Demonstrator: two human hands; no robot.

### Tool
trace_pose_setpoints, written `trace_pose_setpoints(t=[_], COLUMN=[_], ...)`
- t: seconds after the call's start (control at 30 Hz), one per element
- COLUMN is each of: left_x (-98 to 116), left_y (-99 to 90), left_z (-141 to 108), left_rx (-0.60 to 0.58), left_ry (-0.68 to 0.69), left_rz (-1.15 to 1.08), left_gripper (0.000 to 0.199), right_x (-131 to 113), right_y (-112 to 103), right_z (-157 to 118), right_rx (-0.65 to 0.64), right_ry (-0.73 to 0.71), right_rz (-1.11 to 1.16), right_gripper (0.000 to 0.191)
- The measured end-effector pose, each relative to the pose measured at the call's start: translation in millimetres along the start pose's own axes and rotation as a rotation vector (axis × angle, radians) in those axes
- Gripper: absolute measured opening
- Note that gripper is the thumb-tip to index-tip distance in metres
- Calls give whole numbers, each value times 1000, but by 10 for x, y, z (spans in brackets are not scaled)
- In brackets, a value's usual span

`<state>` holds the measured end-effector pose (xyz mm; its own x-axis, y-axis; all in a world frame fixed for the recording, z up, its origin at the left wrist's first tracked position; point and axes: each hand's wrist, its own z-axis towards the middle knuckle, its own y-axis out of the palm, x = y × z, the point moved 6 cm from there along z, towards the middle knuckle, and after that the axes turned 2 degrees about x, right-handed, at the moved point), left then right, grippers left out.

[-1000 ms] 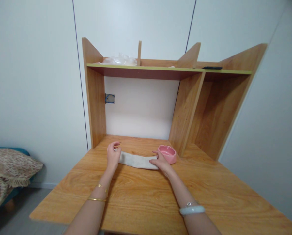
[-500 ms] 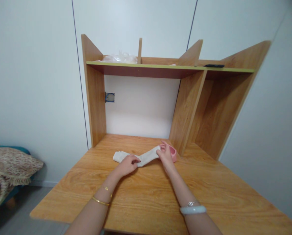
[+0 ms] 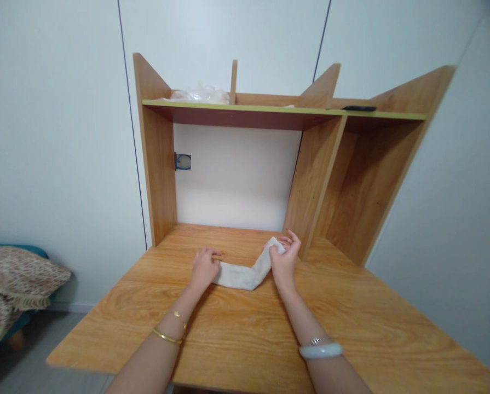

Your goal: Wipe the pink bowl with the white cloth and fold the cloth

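A whitish sock (image 3: 237,276) stretches between my two hands just above or on the wooden desk, bent at its middle so the right part angles upward. My left hand (image 3: 206,268) is closed on its left end. At the other end, my right hand (image 3: 283,260) pinches the sock with the thumb in front, the other fingers partly raised. A pink item behind the right hand is almost wholly hidden.
The wooden desk (image 3: 245,339) carries a shelf unit (image 3: 316,186) along its back. On the upper shelf lie a clear plastic bag (image 3: 201,94) and a flat black object (image 3: 359,108). A patterned blanket (image 3: 23,276) drapes over teal furniture at far left.
My left hand has moved from the sock's middle to its left end. The sock has shifted right and its right end has lifted, now covering most of the pink item.
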<state>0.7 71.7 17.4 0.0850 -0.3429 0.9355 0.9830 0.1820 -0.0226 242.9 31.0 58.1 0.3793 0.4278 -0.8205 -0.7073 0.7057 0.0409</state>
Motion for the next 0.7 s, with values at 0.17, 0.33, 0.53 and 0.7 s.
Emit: trace_pose_setpoints(t=[0.17, 0.33, 0.53, 0.7], left_x=[-198, -191, -155, -192], left_y=[139, 342, 432, 400], left_z=[22, -68, -177, -131], left_rx=[-116, -269, -394, -300], left_ry=[-67, -104, -157, -137], left_rz=[-14, -86, -209, -247], left_gripper=[28, 20, 34, 37], right_x=[-161, -202, -173, -214], right_y=[17, 170, 428, 608], right_z=[-69, -191, -390, -595], right_rx=[-9, -107, -282, -485], right_ry=[-80, -119, -132, -151], right_rz=[-3, 40, -2, 3], right_gripper=[56, 54, 55, 53])
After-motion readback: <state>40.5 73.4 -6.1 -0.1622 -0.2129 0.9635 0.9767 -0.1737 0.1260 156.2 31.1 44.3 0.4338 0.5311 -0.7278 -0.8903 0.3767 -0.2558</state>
